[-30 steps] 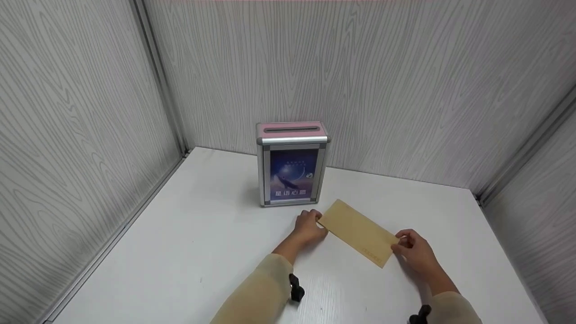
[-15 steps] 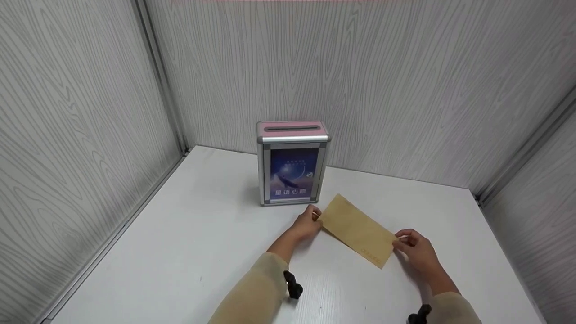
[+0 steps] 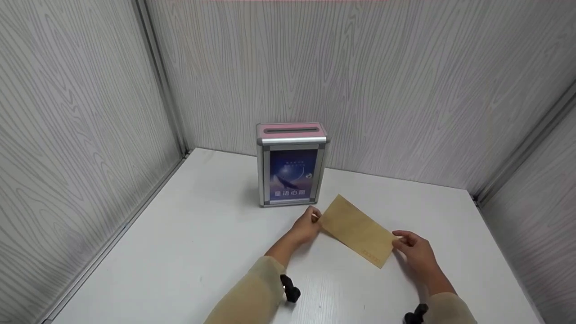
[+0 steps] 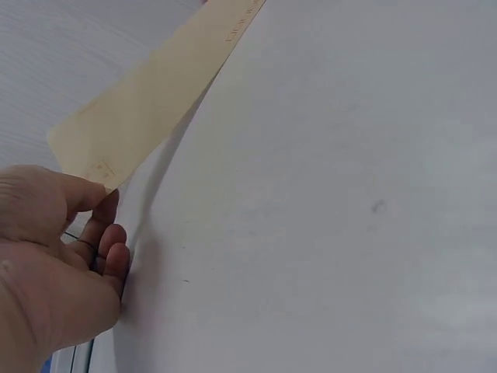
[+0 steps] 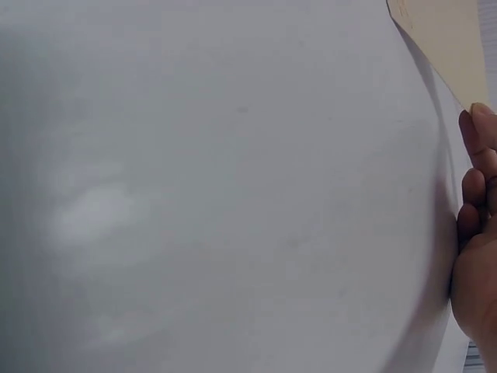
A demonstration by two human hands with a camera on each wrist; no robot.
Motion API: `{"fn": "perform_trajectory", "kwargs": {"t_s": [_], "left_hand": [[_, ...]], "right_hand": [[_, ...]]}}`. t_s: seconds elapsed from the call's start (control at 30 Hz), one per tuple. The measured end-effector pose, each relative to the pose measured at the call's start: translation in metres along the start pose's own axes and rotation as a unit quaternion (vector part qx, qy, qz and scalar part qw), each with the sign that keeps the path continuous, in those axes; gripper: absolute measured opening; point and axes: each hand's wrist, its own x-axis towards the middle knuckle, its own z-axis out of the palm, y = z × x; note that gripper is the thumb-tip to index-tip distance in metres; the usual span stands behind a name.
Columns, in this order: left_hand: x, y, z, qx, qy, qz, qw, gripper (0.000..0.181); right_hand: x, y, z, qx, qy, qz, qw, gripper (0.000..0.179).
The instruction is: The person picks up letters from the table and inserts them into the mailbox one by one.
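A tan paper envelope (image 3: 357,231) lies slantwise between both hands, its near edge a little off the table. My left hand (image 3: 307,226) pinches its left end between thumb and index finger; in the left wrist view the left hand (image 4: 58,256) has that corner at its fingertips, the other fingers curled beneath. At the opposite end my right hand (image 3: 417,253) pinches the envelope's short side. The right wrist view shows only part of the right hand (image 5: 477,225) and a piece of the envelope (image 5: 446,39) at the frame's edge.
Behind the left hand stands an upright metal-framed box (image 3: 292,175) with a pink top, a slot (image 3: 291,130) in it and a small lock (image 3: 309,176) on its front. Grey wood-grain panels (image 3: 360,90) enclose the white table (image 3: 180,243) at the back and sides.
The left hand has moved slightly up and left, its fingers now pinching the envelope's end, and the near edge there has lifted a little. The right hand has barely moved.
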Motion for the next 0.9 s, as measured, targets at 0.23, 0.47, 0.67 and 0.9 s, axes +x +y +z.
{"fn": "perform_trajectory", "kwargs": {"t_s": [0.23,0.47,0.67,0.9], "left_hand": [[-0.004,0.016,-0.009,-0.027,0.003,0.014,0.9996,0.018],[-0.009,0.045,-0.015,-0.014,-0.026,0.059,0.9978,0.02],[-0.023,0.065,-0.034,-0.06,-0.044,0.062,0.9953,0.017],[-0.04,0.094,-0.057,-0.131,-0.041,0.07,0.9881,0.021]], "right_hand": [[0.012,-0.002,-0.006,-0.004,0.001,-0.018,0.9998,0.038],[0.005,-0.005,-0.023,0.052,-0.006,-0.012,0.9986,0.042],[-0.007,-0.023,-0.023,0.066,-0.026,-0.033,0.9969,0.038],[-0.017,-0.05,-0.011,0.005,-0.063,-0.076,0.9951,0.028]]}}
